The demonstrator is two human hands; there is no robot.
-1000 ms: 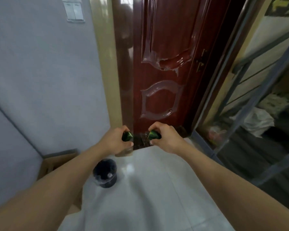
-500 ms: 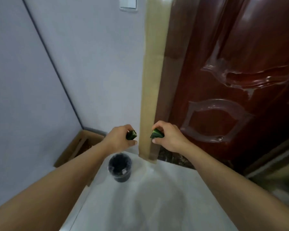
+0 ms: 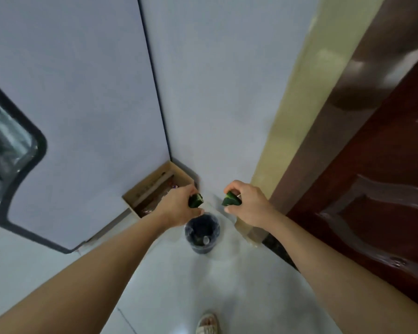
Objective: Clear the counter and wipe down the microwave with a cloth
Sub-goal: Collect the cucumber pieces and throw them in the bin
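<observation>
From the head camera, both bare arms reach forward and down over a pale tiled floor (image 3: 239,285) in the corner of a room.

The left hand (image 3: 179,208) has its fingers curled round a small dark green piece (image 3: 195,200), its pale cut face turned to the right. The right hand (image 3: 247,206) pinches a second green piece (image 3: 231,200) between thumb and fingers. What the pieces are cannot be told for sure; they look like cut bits of a green vegetable. The two hands are near each other but apart, with a gap between the two pieces.

Below the hands, a small round bin (image 3: 202,233) stands on the floor. It is lined with a dark bag and holds some rubbish, including a small pale round item. The left hand is over the bin's far rim; the right hand is just to the right of it.

Behind the bin, an open cardboard box (image 3: 155,191) sits in the corner where two grey walls (image 3: 215,104) meet. To the right stand a beige door frame (image 3: 285,121) and a glossy dark red door (image 3: 384,177) with raised panels. At the left edge is a dark-rimmed window-like shape (image 3: 7,145), blurred. At the bottom edge, a foot in a light sandal (image 3: 208,324) shows on the tiles.
</observation>
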